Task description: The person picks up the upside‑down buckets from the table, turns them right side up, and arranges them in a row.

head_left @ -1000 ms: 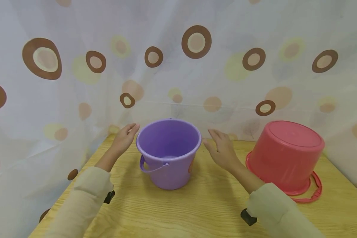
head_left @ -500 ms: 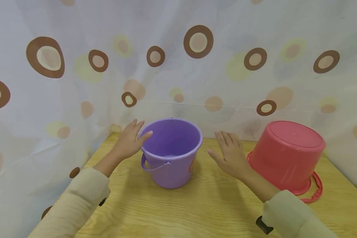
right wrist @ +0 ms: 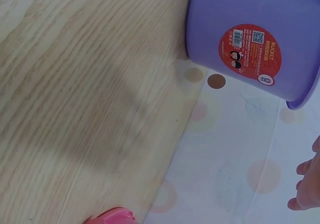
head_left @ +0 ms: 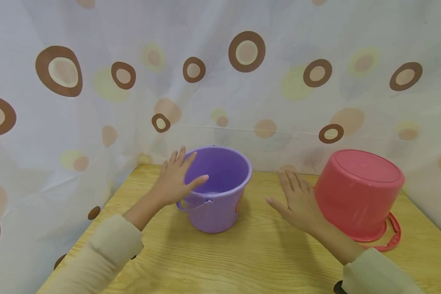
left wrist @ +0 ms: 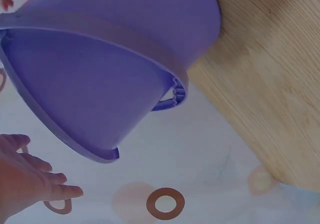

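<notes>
A purple bucket [head_left: 216, 214] stands upright on the wooden table, its handle [head_left: 194, 207] hanging low at the front left. My left hand [head_left: 173, 184], fingers spread, overlaps the bucket's left rim in the head view; in the left wrist view that hand [left wrist: 30, 176] is apart from the rim. Over the table between the two buckets is my right hand [head_left: 300, 203], its fingers straight and holding nothing. A red bucket [head_left: 356, 196] rests upside down just right of it. The right wrist view shows a round red label [right wrist: 250, 54] on the purple bucket's side.
The red bucket's handle [head_left: 394, 237] lies on the table at its front right. Behind and to the left of the wooden table [head_left: 220, 261] hangs a white curtain [head_left: 213, 98] with brown rings and pale dots.
My left hand has moved right, from beside the purple bucket to in front of its left rim, spreading its fingers. My right hand has moved right, away from that bucket toward the red one.
</notes>
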